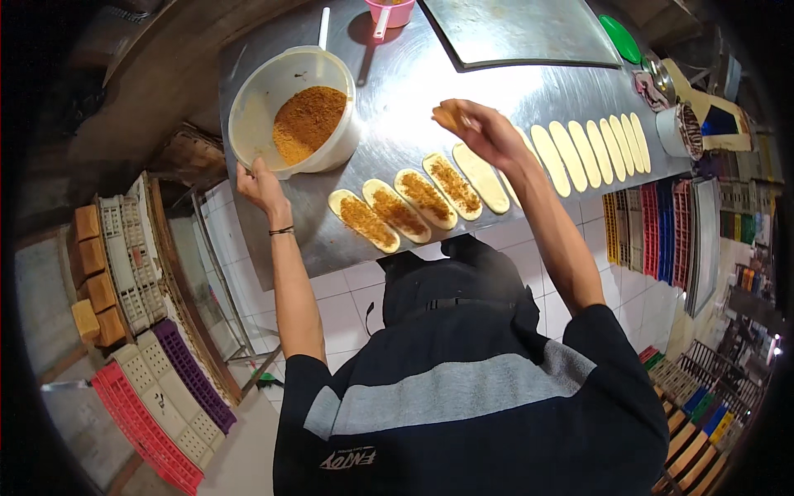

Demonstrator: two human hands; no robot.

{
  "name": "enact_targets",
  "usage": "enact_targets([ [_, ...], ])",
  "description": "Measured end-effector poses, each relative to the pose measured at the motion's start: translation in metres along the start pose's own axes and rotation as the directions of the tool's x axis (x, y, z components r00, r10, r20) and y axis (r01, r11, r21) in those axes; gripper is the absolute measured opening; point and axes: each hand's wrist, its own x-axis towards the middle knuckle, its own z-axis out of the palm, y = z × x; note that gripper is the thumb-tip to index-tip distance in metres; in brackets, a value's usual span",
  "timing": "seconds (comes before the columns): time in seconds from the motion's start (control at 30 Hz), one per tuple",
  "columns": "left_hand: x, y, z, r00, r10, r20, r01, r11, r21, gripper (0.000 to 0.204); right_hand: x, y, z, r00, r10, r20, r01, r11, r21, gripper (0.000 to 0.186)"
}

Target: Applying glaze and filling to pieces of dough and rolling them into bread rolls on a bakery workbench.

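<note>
My left hand [263, 188] grasps the bucket [346, 136] by its rim at 7 o'clock; it stands at 11 o'clock on the bench [393, 116], containing brown crumbs [310, 122]. My right hand [486, 136] is curled at 1 o'clock, near the dough strips [480, 179]; I cannot tell whether it grasps crumbs.

Four oblong pale dough strips topped with brown crumbs [426, 198]; at least eight plain oblong dough strips [480, 178], some hidden, exact count unclear; one round whitish plastic tub [258, 106]; one pink plastic cup [399, 15]; one flat grey metal tray [521, 33].
</note>
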Motion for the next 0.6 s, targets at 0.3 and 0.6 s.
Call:
enact_targets([
  [0.3,-0.003,-0.01,-0.016,0.996,-0.087,0.0,0.087,0.996,-0.022,0.033,-0.04,0.052,-0.152,0.971,0.038,-0.235,-0.159,0.836,-0.525,0.032],
  [0.6,0.001,-0.007,0.002,0.992,-0.124,0.009,0.124,0.991,-0.044,0.034,-0.046,0.089,-0.178,0.871,-0.118,0.477,0.424,-0.309,-0.851,0.049],
])
